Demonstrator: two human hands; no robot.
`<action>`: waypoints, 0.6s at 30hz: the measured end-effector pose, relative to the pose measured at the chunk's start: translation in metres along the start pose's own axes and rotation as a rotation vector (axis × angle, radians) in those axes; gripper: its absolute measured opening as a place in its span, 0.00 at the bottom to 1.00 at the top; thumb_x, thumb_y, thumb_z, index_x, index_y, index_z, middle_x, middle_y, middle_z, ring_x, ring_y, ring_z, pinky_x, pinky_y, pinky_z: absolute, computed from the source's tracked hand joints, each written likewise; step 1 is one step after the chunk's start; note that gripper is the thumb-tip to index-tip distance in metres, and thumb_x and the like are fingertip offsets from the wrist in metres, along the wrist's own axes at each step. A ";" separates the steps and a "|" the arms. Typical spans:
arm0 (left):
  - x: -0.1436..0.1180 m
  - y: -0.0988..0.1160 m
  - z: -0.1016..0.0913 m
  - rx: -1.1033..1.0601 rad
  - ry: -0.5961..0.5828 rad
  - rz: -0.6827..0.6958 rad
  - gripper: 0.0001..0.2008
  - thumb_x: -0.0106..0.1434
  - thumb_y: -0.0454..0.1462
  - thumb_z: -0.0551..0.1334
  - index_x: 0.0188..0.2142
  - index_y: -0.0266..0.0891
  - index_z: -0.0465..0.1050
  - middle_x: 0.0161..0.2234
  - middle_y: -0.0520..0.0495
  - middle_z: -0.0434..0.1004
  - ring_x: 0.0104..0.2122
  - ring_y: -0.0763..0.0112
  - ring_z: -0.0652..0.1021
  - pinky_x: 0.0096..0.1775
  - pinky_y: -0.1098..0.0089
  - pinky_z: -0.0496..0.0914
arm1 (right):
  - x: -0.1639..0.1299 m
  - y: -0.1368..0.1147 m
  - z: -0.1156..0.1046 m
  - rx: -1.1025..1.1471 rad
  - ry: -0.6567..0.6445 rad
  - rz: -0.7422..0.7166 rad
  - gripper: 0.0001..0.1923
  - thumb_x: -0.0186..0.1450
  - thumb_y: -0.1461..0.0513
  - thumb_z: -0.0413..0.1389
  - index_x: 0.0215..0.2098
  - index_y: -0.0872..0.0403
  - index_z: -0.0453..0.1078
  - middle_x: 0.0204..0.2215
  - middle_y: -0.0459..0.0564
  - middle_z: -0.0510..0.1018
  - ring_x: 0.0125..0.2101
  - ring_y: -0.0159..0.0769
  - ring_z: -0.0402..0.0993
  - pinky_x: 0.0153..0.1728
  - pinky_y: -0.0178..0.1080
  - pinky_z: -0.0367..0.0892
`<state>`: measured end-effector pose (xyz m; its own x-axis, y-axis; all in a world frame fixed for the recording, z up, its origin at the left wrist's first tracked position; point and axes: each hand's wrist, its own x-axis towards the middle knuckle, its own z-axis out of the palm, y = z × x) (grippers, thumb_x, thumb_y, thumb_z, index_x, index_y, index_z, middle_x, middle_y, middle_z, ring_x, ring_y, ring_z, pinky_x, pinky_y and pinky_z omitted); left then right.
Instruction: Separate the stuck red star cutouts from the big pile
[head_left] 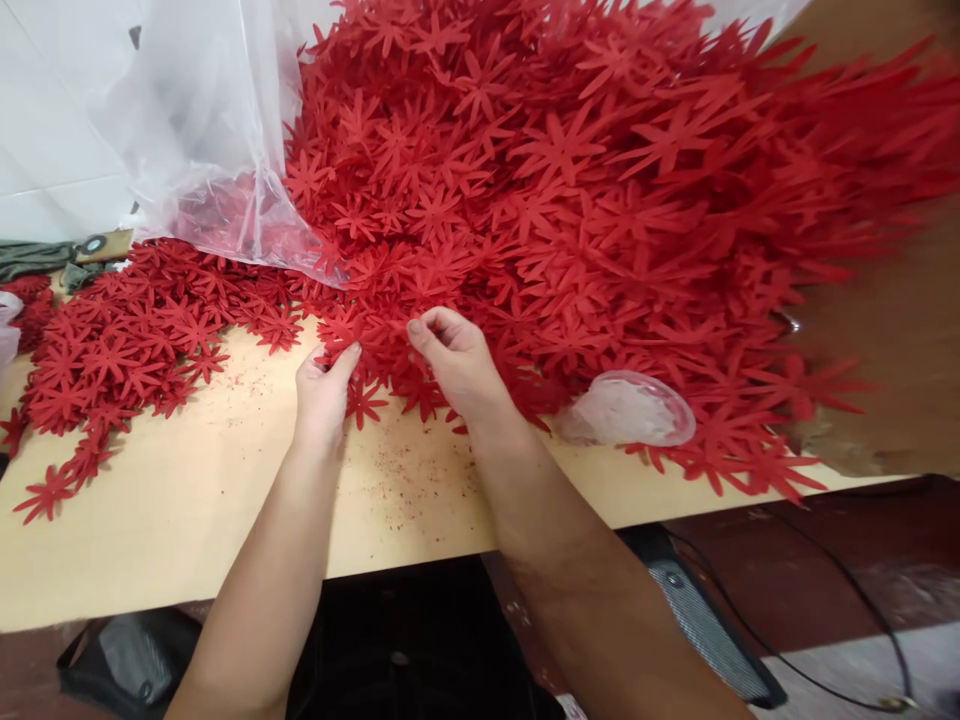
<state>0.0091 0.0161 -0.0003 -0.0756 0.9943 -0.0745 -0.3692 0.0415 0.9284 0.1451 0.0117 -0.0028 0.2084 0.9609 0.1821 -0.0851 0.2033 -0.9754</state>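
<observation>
A big heap of red star-shaped flower cutouts (570, 190) covers the far half of a pale wooden table (195, 500). At the heap's near edge my left hand (324, 388) pinches one red cutout (339, 335) between thumb and fingers. My right hand (454, 362) is close beside it, fingers curled and pinching a red cutout (390, 330) at the pile's edge. Whether both hands grip the same piece I cannot tell. Loose cutouts (366, 402) lie just below my fingers.
A clear plastic bag (202, 150) lies over the heap at the back left. A smaller spread of red cutouts (120, 350) is at the left. A shallow clear plastic dish (630, 410) sits right of my right hand. Cables and a dark object lie on the floor below.
</observation>
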 end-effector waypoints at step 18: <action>-0.005 -0.012 0.004 0.167 -0.108 -0.005 0.16 0.45 0.45 0.72 0.24 0.37 0.71 0.22 0.53 0.75 0.24 0.77 0.73 0.31 0.73 0.69 | 0.004 0.012 -0.007 -0.171 0.094 -0.204 0.26 0.56 0.40 0.57 0.39 0.51 0.74 0.41 0.52 0.76 0.44 0.38 0.73 0.46 0.42 0.69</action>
<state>0.0176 0.0109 -0.0091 0.0289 0.9984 -0.0477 -0.2102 0.0527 0.9762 0.1517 0.0164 -0.0144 0.2949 0.8800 0.3723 0.1315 0.3485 -0.9280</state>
